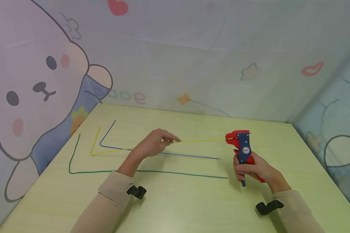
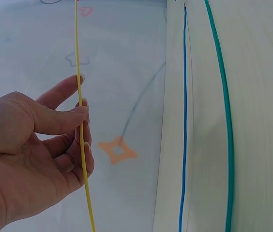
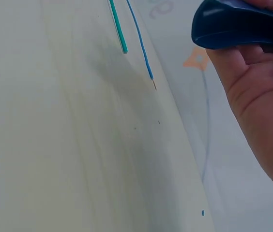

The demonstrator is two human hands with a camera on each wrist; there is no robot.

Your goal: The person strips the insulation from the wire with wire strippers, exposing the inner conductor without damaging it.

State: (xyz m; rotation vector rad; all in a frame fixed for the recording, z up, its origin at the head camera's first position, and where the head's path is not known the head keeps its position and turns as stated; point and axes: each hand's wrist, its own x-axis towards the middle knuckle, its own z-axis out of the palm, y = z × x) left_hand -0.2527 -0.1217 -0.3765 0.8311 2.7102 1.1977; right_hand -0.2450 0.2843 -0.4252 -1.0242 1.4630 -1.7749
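My left hand (image 1: 154, 143) pinches a yellow wire (image 1: 201, 140) between thumb and fingers, above the table. In the left wrist view the thumb presses the yellow wire (image 2: 77, 53) against the fingertips. The wire's right end sits in the jaws of a red and blue wire stripper (image 1: 244, 145). My right hand (image 1: 256, 168) grips the stripper's handles, its fingers curled round them. Only a dark blue handle (image 3: 238, 26) of the tool shows in the right wrist view, with part of the right hand (image 3: 257, 92).
A blue wire (image 1: 189, 156) and a green wire (image 1: 169, 172), both bent at the left, lie on the pale table (image 1: 192, 204). The blue wire's right end shows bare metal (image 3: 154, 85). A small blue scrap (image 3: 203, 212) lies on the table. A printed cloth (image 1: 198, 64) hangs behind.
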